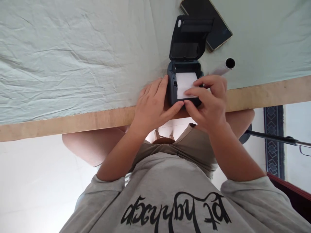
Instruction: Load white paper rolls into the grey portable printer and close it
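Observation:
A small dark printer-like device (pixel 171 87) sits at the table's front edge with its lid (pixel 187 40) raised. White paper, seemingly a roll (pixel 186 84), lies inside the open compartment. My left hand (pixel 154 106) rests along the device's left side, fingers extended, thumb at its front edge. My right hand (pixel 210 102) is at the right side, its fingertips on the white paper and its thumb at the front edge, fingers apart and not wrapped round anything.
Behind the raised lid lies a dark phone-like slab (pixel 218 30). A white tube with a dark end (pixel 230 63) is right of the device. Pale cloth (pixel 97 58) covers the table up to its wooden edge (pixel 73 123).

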Tool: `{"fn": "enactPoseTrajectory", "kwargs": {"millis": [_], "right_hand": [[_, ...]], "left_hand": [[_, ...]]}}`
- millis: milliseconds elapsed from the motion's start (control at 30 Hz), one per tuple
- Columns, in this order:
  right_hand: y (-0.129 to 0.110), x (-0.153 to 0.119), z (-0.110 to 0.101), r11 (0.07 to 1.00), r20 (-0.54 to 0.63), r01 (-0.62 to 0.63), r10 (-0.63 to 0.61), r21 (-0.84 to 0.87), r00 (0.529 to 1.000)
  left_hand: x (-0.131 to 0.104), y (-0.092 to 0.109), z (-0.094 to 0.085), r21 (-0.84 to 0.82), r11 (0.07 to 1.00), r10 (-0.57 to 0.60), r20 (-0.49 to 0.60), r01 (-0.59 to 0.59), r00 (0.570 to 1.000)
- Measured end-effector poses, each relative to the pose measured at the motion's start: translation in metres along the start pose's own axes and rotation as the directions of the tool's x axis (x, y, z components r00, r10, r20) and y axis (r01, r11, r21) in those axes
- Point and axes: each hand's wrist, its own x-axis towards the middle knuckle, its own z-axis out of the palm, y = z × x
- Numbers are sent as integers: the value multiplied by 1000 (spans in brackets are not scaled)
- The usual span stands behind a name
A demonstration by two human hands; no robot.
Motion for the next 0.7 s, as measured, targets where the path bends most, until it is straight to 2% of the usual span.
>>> {"fn": "enactPoseTrajectory", "kwargs": {"millis": [233, 300, 367, 467, 533, 600, 700], "right_hand": [[1, -18, 10, 992, -96, -128, 126, -17, 987], [2, -19, 10, 994, -91, -114, 113, -3, 989], [2, -21, 11, 997, -107, -71, 72, 9, 992], [3, -24, 13, 998, -130, -64, 65, 13, 989], [4, -24, 14, 996, -136, -69, 75, 48, 988], [5, -24, 15, 994, -159, -51, 67, 99, 985], [5, -24, 14, 992, -181, -24, 46, 122, 983]], "left_hand": [[2, -8, -10, -71, 997, 1, -30, -3, 1000], [17, -9, -15, -54, 999, -12, -90, 7, 996], [41, -5, -21, -5, 999, -38, -155, 37, 987], [84, 11, -32, -36, 998, -55, -229, 48, 972], [107, 27, -40, 50, 996, 78, -227, -68, 971], [121, 38, -45, 20, 990, 142, -208, -141, 968], [132, 37, -46, -41, 968, 236, -200, -249, 951]]}}
